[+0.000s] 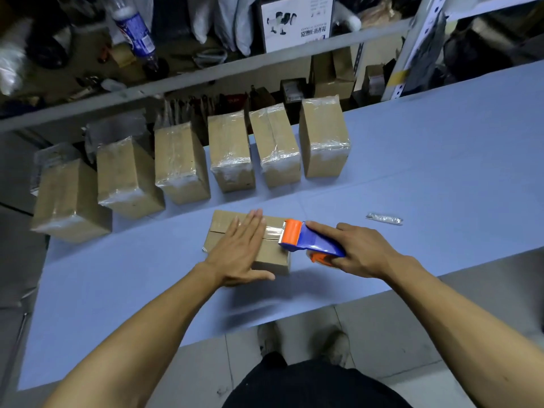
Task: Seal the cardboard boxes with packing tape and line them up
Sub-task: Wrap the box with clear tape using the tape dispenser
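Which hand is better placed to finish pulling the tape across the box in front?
Right. The right hand already grips the tape dispenser, whose orange head sits on the unsealed box at its right end. The left hand lies flat on the lid, holding it down.

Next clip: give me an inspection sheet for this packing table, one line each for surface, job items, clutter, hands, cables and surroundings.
Surface: blue table top, bare in front of the box being taped.
Job's things: six taped boxes in a row along the far edge; one box in front, clear tape running across its top; blue and orange tape dispenser at its right end.
Clutter: a small clear wrapper on the table to the right.
Hands: left hand flat on the box; right hand grips the dispenser.
Cables: nothing seen.
Surroundings: grey shelving behind, holding a bottle, a printed carton and bags; tiled floor below.
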Demonstrator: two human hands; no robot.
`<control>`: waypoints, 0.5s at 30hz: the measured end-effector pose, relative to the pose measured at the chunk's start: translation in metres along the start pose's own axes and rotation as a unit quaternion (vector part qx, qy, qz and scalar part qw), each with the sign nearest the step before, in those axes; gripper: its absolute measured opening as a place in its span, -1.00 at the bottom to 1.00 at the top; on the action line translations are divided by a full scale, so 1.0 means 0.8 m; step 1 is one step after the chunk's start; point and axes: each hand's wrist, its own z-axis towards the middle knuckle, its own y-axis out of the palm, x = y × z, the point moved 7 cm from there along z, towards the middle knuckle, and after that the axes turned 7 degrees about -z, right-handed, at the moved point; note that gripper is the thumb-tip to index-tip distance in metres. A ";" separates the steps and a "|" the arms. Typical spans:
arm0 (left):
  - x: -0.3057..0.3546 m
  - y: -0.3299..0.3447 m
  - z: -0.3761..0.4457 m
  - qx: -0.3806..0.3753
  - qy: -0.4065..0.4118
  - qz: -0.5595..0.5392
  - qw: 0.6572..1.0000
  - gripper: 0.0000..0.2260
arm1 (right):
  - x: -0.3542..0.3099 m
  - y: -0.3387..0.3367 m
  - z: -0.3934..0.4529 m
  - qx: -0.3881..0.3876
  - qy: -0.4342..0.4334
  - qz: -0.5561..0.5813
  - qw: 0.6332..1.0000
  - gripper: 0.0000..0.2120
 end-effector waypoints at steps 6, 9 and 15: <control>0.052 0.005 0.027 0.033 0.006 0.024 0.999 -0.05 | -0.003 0.000 0.002 0.010 -0.015 0.017 1.000 -0.38; 0.044 0.010 0.025 0.030 -0.018 -0.003 0.999 -0.08 | -0.013 0.003 0.013 0.012 -0.007 0.014 1.000 -0.41; 0.048 0.010 0.023 0.047 -0.050 -0.023 0.997 -0.08 | -0.033 0.020 0.032 0.011 0.005 -0.023 1.000 -0.25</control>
